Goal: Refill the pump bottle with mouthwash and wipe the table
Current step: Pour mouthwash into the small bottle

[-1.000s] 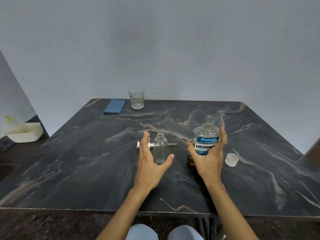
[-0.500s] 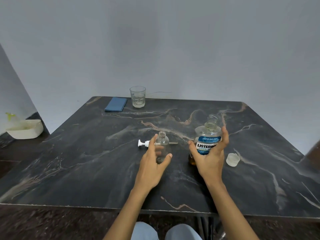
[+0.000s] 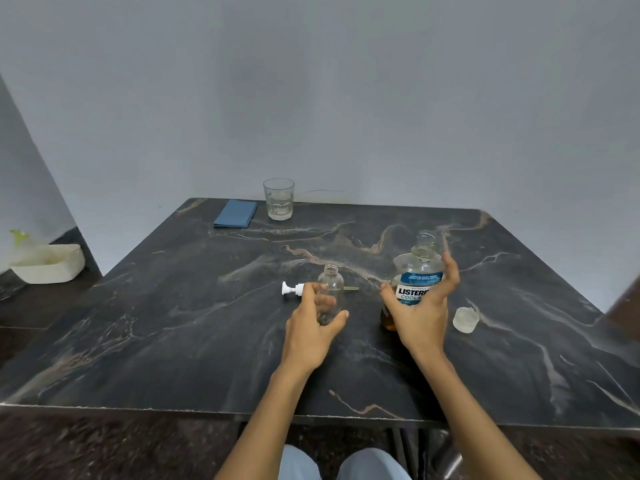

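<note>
Left hand (image 3: pixel 311 327) curls its fingers around the small uncapped pump bottle (image 3: pixel 330 292) mid-table; right hand (image 3: pixel 420 310) wraps the open mouthwash bottle (image 3: pixel 417 271) standing beside it, both forearms reaching forward

Mid-counter (image 3: pixel 173 323), the left hand (image 3: pixel 311 327) curls round the small open pump bottle (image 3: pixel 330 289), while the right hand (image 3: pixel 420 313) holds the uncapped mouthwash bottle (image 3: pixel 417 271). The pump head (image 3: pixel 292 289) lies behind the left hand's fingers (image 3: pixel 310 289), and the cap (image 3: pixel 465 319) sits beside the right hand. A blue cloth (image 3: pixel 236 213) and a glass (image 3: pixel 278 199) stand at the far edge.
</note>
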### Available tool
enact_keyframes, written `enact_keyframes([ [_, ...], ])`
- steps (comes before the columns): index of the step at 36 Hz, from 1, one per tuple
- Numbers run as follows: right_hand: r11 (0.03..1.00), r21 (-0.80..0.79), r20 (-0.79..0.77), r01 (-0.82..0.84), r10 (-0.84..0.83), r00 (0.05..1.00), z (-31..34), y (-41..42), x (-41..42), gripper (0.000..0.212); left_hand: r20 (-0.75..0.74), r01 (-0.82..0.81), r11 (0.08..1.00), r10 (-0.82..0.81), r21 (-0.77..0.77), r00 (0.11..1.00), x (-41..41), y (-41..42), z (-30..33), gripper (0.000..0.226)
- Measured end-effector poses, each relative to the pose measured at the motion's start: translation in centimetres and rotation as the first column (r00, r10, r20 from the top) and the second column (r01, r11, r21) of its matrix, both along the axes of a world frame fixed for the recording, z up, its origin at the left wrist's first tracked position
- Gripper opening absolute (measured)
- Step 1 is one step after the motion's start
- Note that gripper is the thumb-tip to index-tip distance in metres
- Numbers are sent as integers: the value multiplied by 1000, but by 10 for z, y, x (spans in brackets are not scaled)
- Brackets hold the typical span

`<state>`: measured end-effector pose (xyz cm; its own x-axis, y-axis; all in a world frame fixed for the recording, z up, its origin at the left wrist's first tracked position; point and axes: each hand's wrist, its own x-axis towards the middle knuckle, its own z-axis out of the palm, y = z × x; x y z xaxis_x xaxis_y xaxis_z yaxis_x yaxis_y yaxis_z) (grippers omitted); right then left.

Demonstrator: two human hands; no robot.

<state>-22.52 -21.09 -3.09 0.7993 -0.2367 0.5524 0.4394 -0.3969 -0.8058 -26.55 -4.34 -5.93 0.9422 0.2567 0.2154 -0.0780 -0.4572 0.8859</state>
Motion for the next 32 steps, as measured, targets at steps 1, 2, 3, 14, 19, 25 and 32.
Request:
enact_keyframes([
  [1,1000,23,-24,-3,4,1000,3,1,0,95,-6,-4,1000,4,8,1000,-1,-1,1,42],
  [2,999,47,-41,-12,14,999,7,1,0,95,-12,-8,1000,8,18,1000,-2,-2,2,42],
  [3,997,67,-53,-26,30,998,9,2,0,94,-17,-12,1000,12,28,1000,-4,-3,4,42],
  [14,959,-133,-147,-249,230,962,29,7,-6,89,-9,11,993,-10,119,1000,-11,-8,7,39],
  [19,939,-220,-132,-265,241,962,28,6,-7,87,-9,10,997,-9,83,1000,-10,-7,6,40],
  [25,901,-355,-86,-249,233,969,32,4,-8,83,9,-3,995,2,98,1000,-12,-9,9,41],
  [32,829,-528,-62,-184,178,982,36,6,-10,87,-20,5,995,-3,104,1000,-11,-9,9,43],
])
